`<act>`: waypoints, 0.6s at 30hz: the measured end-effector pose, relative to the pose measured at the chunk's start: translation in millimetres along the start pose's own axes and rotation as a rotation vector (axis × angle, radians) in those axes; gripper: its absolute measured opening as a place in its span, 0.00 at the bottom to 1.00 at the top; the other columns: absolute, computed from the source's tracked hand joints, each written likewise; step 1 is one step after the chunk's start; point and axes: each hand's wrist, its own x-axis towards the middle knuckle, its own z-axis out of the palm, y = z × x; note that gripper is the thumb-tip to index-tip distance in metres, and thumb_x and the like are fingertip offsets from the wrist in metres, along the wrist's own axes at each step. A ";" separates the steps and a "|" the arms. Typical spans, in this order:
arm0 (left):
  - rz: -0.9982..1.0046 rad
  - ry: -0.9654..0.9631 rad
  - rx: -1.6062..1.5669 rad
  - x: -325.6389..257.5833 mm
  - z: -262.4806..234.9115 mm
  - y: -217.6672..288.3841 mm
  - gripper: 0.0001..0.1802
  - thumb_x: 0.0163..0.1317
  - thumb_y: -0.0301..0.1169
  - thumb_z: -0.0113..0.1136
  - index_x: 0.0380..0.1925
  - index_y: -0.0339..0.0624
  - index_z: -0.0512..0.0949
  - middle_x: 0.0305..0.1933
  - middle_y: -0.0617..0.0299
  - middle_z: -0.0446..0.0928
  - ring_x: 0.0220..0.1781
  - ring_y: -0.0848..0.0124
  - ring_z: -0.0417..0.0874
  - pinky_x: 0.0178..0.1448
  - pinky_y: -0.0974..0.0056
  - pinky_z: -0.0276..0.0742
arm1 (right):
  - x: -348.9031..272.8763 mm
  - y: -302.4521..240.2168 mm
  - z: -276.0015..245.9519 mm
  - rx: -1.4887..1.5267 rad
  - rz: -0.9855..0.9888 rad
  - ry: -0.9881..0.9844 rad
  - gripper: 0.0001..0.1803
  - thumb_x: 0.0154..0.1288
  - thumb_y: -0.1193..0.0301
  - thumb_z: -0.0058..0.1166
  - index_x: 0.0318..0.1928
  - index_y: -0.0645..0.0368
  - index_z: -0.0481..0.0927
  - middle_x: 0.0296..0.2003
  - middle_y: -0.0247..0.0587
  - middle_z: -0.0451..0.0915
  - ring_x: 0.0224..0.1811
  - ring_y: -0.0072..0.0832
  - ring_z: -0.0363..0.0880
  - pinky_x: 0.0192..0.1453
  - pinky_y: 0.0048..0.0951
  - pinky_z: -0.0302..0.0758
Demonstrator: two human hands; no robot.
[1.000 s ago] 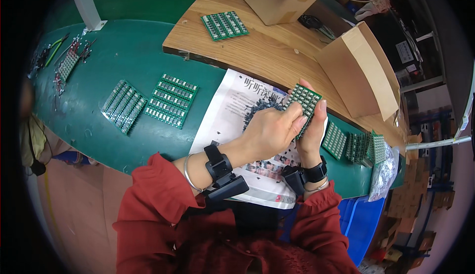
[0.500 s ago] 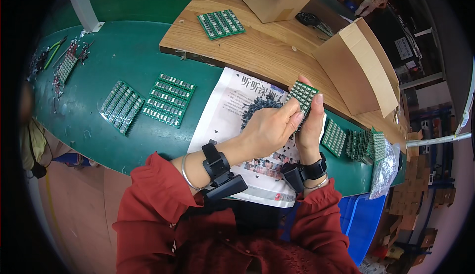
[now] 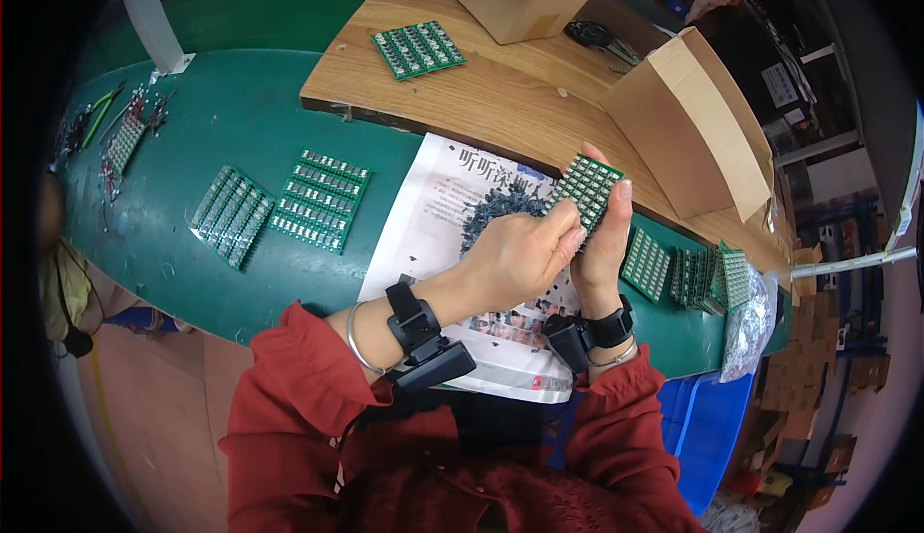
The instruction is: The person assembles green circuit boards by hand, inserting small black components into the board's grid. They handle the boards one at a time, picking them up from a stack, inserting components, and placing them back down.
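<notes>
My right hand [image 3: 604, 244] grips a green circuit board [image 3: 585, 187] studded with rows of small pale parts, thumb along its right edge and fingers behind it. At the board's lower left edge, my left hand [image 3: 520, 256] is closed in a pinch; whether it holds the edge or a small piece there is hidden by the fingers. Both hands are above a printed newspaper sheet [image 3: 399, 244]. Beside the left hand, a heap of small dark pieces [image 3: 496, 211] lies on the paper, with more bits scattered around.
Two board panels [image 3: 320, 201] lie left on the green table [image 3: 183, 148], pliers [image 3: 99, 117] beyond. More boards [image 3: 647, 264] stand right, near a plastic bag [image 3: 751, 331]. Another panel [image 3: 419, 49] and cardboard boxes [image 3: 688, 129] sit on the wooden ledge [image 3: 356, 81]. A blue bin [image 3: 707, 418] is below.
The view has shifted slightly. The board in my right hand faces up a little more and shows more of its surface. My left hand still pinches at its lower left edge.
</notes>
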 end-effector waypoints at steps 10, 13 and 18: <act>0.021 0.065 0.036 1.5 -0.3 2.6 0.05 0.68 0.28 0.47 0.35 0.39 0.67 0.19 0.50 0.70 0.21 0.50 0.75 0.25 0.56 0.68 | 1.4 3.5 0.3 0.107 0.042 0.044 0.33 0.72 0.48 0.33 0.61 0.65 0.68 0.40 0.39 0.78 0.39 0.22 0.76 0.46 0.24 0.73; -0.015 0.086 -0.093 0.9 0.6 4.6 0.06 0.69 0.29 0.46 0.34 0.39 0.67 0.18 0.51 0.69 0.19 0.53 0.74 0.24 0.59 0.67 | -0.2 -0.1 -2.3 -0.038 -0.021 0.034 0.31 0.73 0.51 0.33 0.60 0.65 0.69 0.40 0.34 0.75 0.39 0.18 0.71 0.47 0.21 0.68; -0.188 0.072 -0.151 0.1 0.6 2.8 0.06 0.69 0.30 0.47 0.35 0.39 0.67 0.18 0.53 0.69 0.19 0.58 0.73 0.25 0.60 0.66 | 1.1 -3.4 -2.3 0.170 0.062 0.043 0.31 0.73 0.52 0.32 0.59 0.65 0.70 0.38 0.33 0.76 0.37 0.17 0.72 0.43 0.20 0.69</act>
